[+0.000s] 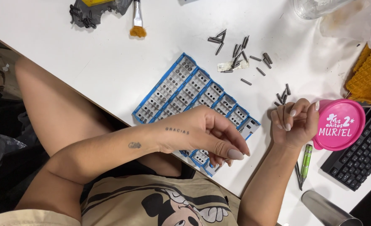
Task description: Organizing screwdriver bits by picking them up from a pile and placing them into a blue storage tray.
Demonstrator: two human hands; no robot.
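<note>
**Hands over the blue-framed block**

Your left hand [202,134] hovers over the near end of the grey terminal block in its blue frame [185,92], fingers pinched together at the tips; whether a pin sits between them, you cannot tell. Your right hand [296,121] rests on the white table [89,62] beside a pink round lid [339,124], fingers curled loosely, holding some small dark metal pins. Loose pins [240,52] lie scattered beyond the block.

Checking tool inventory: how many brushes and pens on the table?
2: one orange-bristled brush at the top edge, one green pen lying beside the right hand. Others may lie outside the frame.
</note>
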